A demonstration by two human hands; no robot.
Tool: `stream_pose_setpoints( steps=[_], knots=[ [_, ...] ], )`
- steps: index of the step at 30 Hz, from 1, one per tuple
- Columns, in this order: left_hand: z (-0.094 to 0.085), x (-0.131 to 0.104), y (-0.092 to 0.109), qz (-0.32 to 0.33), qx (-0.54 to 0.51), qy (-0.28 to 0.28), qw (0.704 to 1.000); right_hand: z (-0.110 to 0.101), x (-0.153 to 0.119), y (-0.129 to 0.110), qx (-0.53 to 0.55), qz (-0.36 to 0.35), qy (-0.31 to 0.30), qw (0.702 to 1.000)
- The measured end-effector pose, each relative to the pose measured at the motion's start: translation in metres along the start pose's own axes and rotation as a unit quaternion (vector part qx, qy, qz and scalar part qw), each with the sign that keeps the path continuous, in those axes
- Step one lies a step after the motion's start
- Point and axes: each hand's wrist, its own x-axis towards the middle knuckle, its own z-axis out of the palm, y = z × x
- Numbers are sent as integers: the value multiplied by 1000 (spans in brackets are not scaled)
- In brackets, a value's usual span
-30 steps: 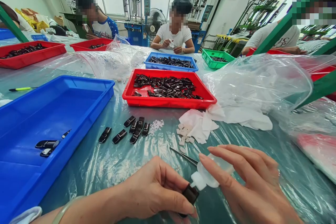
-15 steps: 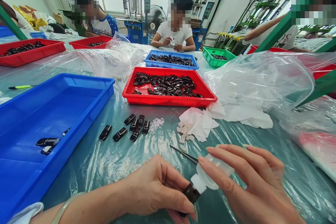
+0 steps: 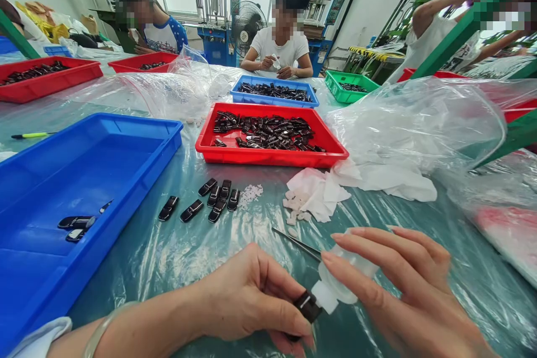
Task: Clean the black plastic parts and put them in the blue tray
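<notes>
My left hand (image 3: pixel 255 299) pinches a small black clip-like part (image 3: pixel 308 306) between thumb and fingers. In my right hand (image 3: pixel 398 285) is a small translucent plastic bottle (image 3: pixel 348 275), lying tilted under the fingers. Its white cap end (image 3: pixel 325 296) points left and meets the right end of the black part; whether they touch firmly I cannot tell. Beside the bottle, metal tweezers (image 3: pixel 293 239) lie on the table, their rear end hidden behind it. Several black clip-like parts (image 3: pixel 216 210) rest beyond my left hand, near small white bits (image 3: pixel 251 193).
A blue tray (image 3: pixel 126 173) with a few black parts stands at left. Ahead is a red tray (image 3: pixel 272 158) full of black parts, with a smaller blue tray (image 3: pixel 274 102) behind. Crumpled tissue (image 3: pixel 323 196) and clear plastic bags (image 3: pixel 419 128) lie right. Co-workers sit opposite.
The bottle and the black part have shifted slightly to the right, still close together. The person at far right has raised their arms.
</notes>
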Motion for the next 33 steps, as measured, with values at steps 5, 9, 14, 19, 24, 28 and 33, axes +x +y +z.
stream_pose_setpoints(
  steps=[5,9,14,19,24,28,33],
  knots=[
    [1,0,1,-3,-3,-1,1000,2,1,-4,8,14,12,1000],
    [1,1,2,0,-1,-3,1000,3,1,-8,32,54,28,998],
    [0,1,1,3,2,-6,1000,2,2,-9,17,22,24,999],
    [1,1,2,-1,1,-6,1000,5,3,-9,18,15,52,998],
    [1,1,2,-5,7,-8,1000,6,1,-10,13,0,54,998],
    [-1,3,0,-6,-4,-13,1000,6,1,-11,0,5,52,999],
    [-1,6,-2,2,-4,-21,1000,12,2,-14,4,26,70,997]
  ],
)
